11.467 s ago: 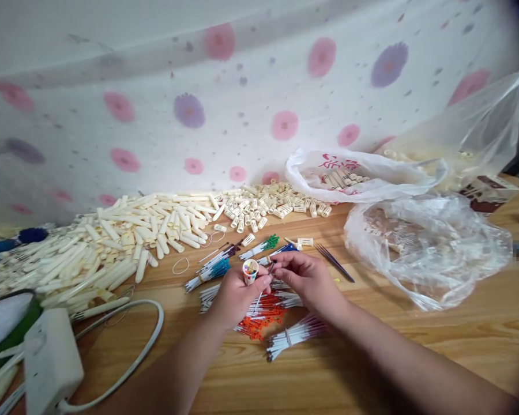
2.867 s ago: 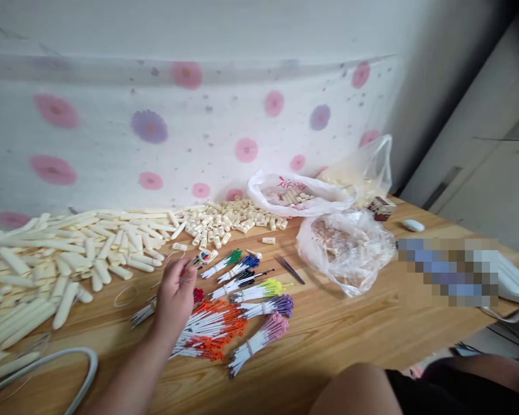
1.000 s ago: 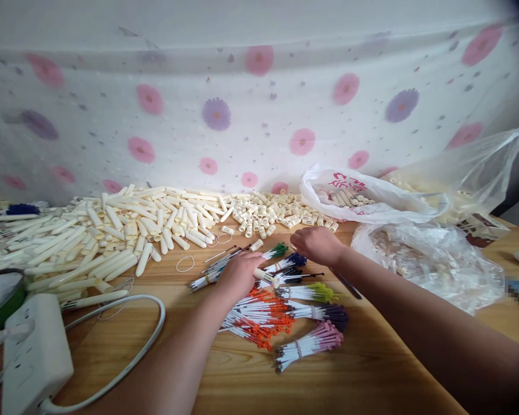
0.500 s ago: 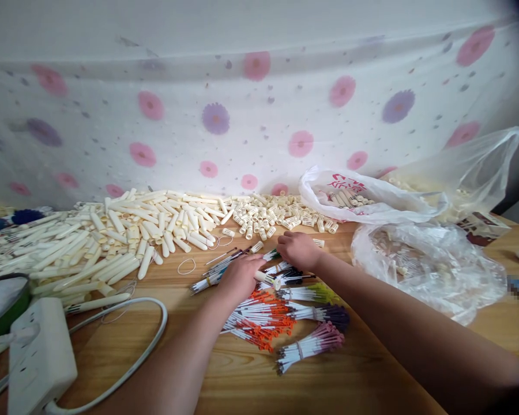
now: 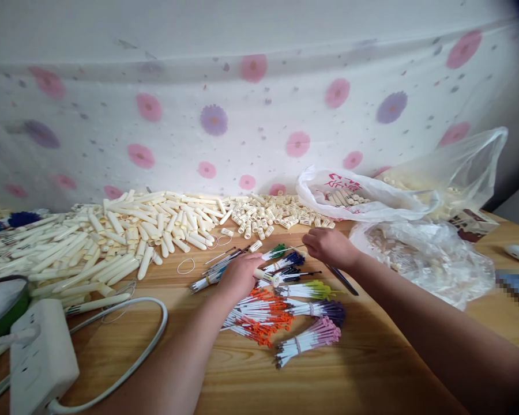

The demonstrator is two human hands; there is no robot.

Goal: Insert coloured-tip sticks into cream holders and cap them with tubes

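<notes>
My left hand is closed around a cream pen barrel piece, its end poking out to the right over the refill bundles. My right hand pinches a thin pale strand that stretches left toward the green-tipped pen refills; whether it is a rubber band I cannot tell. Below the hands lie bundles of blue-tipped refills, yellow-tipped refills, purple-tipped refills and pink-tipped refills. Orange-tipped refills are spread loose. A dark slim stick lies under my right wrist.
Cream pen barrels heap at the back left, beside short slotted pieces. Plastic bags of parts and a crumpled clear bag stand right. A power strip with a white cable occupies the front left.
My right hand has moved right, away from my left hand, drawing out the thin strand. The green and blue tips now show. My left hand stays put with the barrel piece.
</notes>
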